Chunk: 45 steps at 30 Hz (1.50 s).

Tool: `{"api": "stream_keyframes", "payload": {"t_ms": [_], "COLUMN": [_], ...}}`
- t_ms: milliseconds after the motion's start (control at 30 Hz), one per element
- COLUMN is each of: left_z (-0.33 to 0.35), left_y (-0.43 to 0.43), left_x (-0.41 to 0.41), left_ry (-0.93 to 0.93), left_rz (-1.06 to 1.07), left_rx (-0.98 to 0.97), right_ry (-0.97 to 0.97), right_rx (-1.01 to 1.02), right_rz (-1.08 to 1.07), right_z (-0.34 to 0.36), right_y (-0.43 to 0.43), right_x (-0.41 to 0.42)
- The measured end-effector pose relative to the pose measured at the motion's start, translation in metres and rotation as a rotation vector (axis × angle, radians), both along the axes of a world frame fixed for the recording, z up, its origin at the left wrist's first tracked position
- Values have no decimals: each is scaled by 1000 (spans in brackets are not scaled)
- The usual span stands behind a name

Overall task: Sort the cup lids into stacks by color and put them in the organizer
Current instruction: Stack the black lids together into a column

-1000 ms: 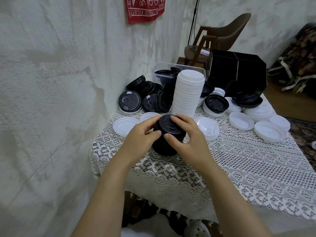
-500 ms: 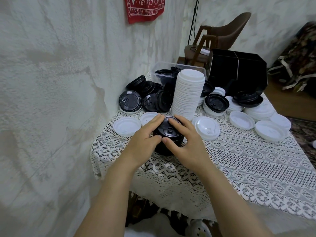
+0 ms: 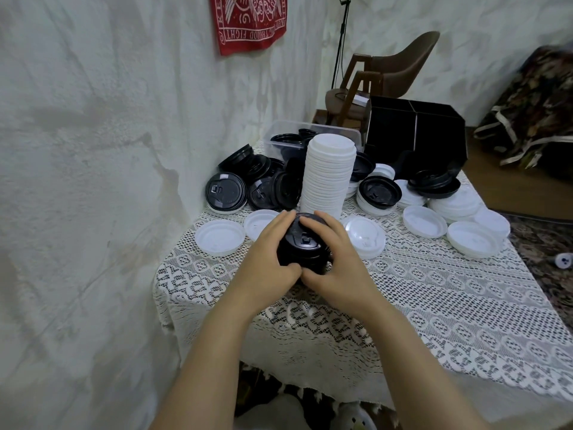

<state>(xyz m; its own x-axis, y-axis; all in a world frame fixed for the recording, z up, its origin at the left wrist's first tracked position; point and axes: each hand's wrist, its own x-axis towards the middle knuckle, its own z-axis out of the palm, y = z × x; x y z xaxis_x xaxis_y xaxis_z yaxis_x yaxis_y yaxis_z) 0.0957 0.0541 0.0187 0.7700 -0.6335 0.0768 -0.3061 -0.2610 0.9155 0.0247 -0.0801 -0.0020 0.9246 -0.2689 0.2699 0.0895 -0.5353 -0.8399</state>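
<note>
At the near left part of the table (image 3: 434,321), which is covered by a white lace cloth, a short stack of black lids (image 3: 303,245) stands upright between the person's two hands. The left hand (image 3: 268,256) wraps the stack's left side and the right hand (image 3: 338,259) its right side. Each hand has its fingers curled over the far rim and its thumb against the near wall, and the two thumbs almost meet in front, so both hands are grasping the stack. The top lid, with its small raised tab, shows between the fingers. Just behind rises a tall stack of white lids (image 3: 328,178), far higher than the black one. Loose white lids lie flat on the cloth to either side: a left white lid (image 3: 219,236) beyond the left hand, a right white lid (image 3: 366,235) just beside the right hand, and further white lids (image 3: 473,240) well to the right. Left of the tall stack, against the wall (image 3: 93,181), sits a heap of black lids (image 3: 266,181), several tipped on edge. Right of the tall stack a single black lid (image 3: 379,189) rests on a low white pile. At the far edge stand a clear plastic tub (image 3: 335,128) holding black lids and the black organizer (image 3: 415,135), split by a divider. Beyond the table are a brown chair (image 3: 403,63) and a red cloth (image 3: 249,20) hanging on the wall.
</note>
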Motion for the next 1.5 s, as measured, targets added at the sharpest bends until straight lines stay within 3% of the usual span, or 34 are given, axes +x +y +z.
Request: {"api": "stream_keyframes", "payload": {"t_ms": [267,667,800,967,1167,1333,1500], "left_z": [-2,-14,-13,-12,-13,-13,-14], "left_y": [-27,-45,-45,-47,-48,-50,-49], "left_x": [-6,1,0,1,3,3,3], "left_ry": [-31,-110,-77,-68,-74,-91,-112], "left_rz": [-84,46,53,46,32,23,23], "left_rx": [-15,22,35,51,50,59,72], "right_ry": [47,79,-43,30,302,285,253], "right_rx": [79,83,123,-189,-560,-614,-449], "right_rz": [-57,-5,-200,-518,-532,-532,-607], "right_z": [-1,-2,7,10,0,-2,0], "right_y": [-22,-31,-40,-93,-147,-152,-149], "right_x": [-9,-10,-10,7,39,45,40]}}
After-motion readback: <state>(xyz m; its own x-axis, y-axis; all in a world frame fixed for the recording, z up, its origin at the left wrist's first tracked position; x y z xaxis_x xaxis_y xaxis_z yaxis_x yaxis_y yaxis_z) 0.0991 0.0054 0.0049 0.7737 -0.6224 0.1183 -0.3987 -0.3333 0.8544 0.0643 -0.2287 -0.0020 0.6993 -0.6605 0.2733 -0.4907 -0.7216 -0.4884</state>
